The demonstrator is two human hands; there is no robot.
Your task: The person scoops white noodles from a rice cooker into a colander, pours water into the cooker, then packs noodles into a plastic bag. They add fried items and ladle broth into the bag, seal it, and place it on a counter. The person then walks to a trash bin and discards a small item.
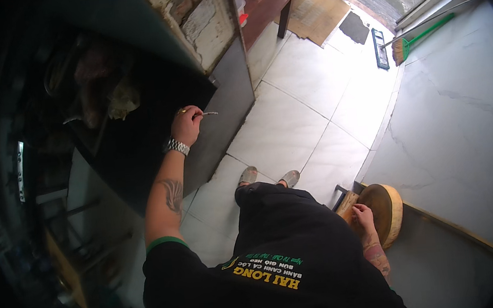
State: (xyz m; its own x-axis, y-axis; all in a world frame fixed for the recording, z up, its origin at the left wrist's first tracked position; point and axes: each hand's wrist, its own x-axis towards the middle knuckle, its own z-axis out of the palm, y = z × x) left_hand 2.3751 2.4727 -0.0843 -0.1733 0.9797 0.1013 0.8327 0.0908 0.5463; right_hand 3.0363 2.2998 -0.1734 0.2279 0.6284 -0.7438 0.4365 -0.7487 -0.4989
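Observation:
My left hand (188,123), with a metal-band watch (177,147) at its wrist, pinches a thin, pale, stick-like piece (210,113) between thumb and fingers. It is over the edge of a dark counter (146,132); what the piece is, I cannot tell. Low on the right, my right hand (363,216) hangs with fingers loosely bent beside a thick round wooden block (382,212), which looks like a chopping block. Whether that hand touches the block or the wooden piece (347,204) next to it cannot be told, and nothing is plainly seen in its fingers.
White floor tiles (296,95) lie around my sandals (248,174). A red-brown table (267,0) stands ahead, with flattened cardboard (315,13) beside it. A flat mop (379,49) and a green-handled broom (401,50) lean by the right wall (455,102), near the doorway. Dim clutter fills the left.

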